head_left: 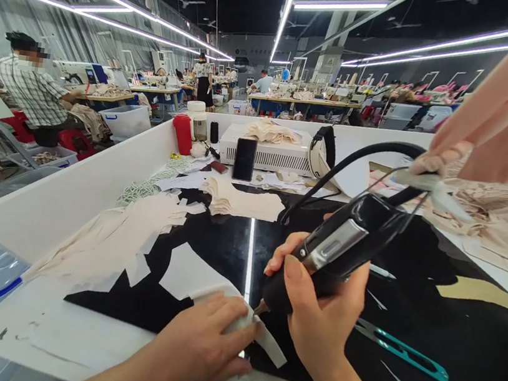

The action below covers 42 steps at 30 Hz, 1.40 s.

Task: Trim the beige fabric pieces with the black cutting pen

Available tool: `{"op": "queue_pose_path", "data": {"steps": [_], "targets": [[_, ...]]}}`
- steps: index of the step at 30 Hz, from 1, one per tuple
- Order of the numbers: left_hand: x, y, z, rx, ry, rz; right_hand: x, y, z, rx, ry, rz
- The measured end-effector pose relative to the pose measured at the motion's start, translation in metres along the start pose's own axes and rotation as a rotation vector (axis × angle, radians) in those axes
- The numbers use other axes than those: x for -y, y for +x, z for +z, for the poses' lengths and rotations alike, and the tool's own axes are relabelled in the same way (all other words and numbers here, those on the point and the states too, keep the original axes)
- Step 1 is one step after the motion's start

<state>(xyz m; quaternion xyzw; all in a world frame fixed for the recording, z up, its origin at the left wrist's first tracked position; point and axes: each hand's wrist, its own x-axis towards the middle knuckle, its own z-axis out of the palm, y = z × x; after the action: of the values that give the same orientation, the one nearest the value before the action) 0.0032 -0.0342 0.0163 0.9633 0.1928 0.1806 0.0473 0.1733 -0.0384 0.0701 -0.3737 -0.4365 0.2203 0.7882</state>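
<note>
Fabric strip [261, 338] lies flat on the black surface [450, 344], pinned under the left hand [210, 329], whose fingers [240, 340] press spread and flat. Just right of the strip, the right hand [317, 313] wraps closed around a black corded cutting tool [335, 252], tip touching the strip. Teal snips [402, 350] lie further right; a stack of cut pieces [243, 201] sits beyond the strip.

Left hand [204, 341], right hand [322, 313]: bare, no gloves, rings or sleeves; short plain fingernails.
</note>
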Motion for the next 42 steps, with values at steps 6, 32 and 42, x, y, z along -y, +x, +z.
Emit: {"op": "queue_pose_path", "data": {"steps": [6, 32, 42], "targets": [[-0.001, -0.002, -0.01, 0.042, -0.057, -0.088, 0.002, -0.004, -0.001, -0.011, 0.026, 0.008], [-0.002, -0.006, -0.003, 0.035, -0.069, -0.123, -0.01, 0.003, 0.004, 0.031, 0.071, 0.006], [-0.002, -0.005, -0.001, -0.005, -0.053, -0.102, -0.011, 0.003, 0.009, 0.033, 0.03, 0.0]]}}
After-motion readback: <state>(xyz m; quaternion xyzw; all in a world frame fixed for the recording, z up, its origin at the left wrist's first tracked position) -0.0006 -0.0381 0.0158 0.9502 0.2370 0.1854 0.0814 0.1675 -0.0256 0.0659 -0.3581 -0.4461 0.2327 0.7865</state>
